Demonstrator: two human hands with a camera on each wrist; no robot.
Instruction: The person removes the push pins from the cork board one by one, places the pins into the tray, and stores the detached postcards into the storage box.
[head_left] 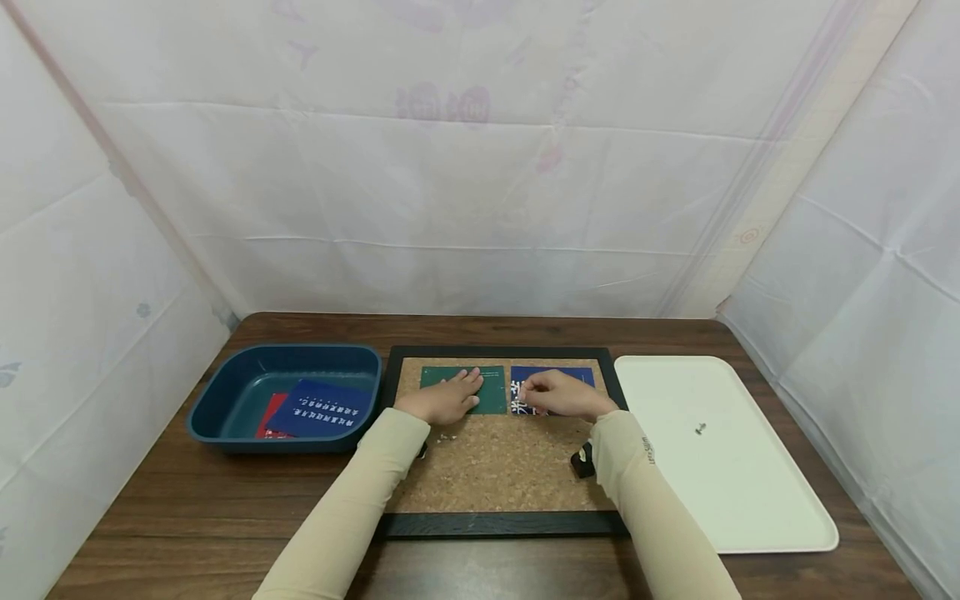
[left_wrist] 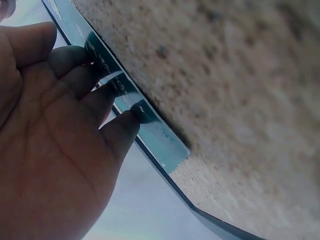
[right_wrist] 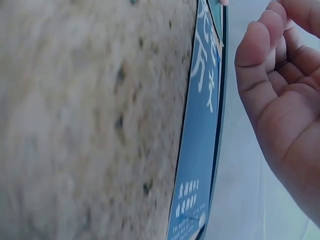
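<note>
My left hand (head_left: 444, 400) lies with spread fingers on a green card (head_left: 491, 390), on the upper left of a framed cork board (head_left: 517, 471). In the left wrist view, its fingertips touch the shiny green card (left_wrist: 157, 137). Over the left part of a blue card (head_left: 573, 375) with white lettering is my right hand (head_left: 562, 395). The right wrist view shows its fingers (right_wrist: 252, 47) curled toward the thumb, above the board surface. Anything small between the fingertips is hidden. A small round white spot (right_wrist: 202, 219) shows near one end of the blue card.
At the left, a dark teal bin (head_left: 217, 421) holds a blue card (head_left: 318, 408) over a red one (head_left: 272, 415). A cream tray (head_left: 738, 492) at the right carries a few tiny metallic pieces (head_left: 701, 428). Small pale bits (head_left: 444, 437) lie on the cork below the left hand.
</note>
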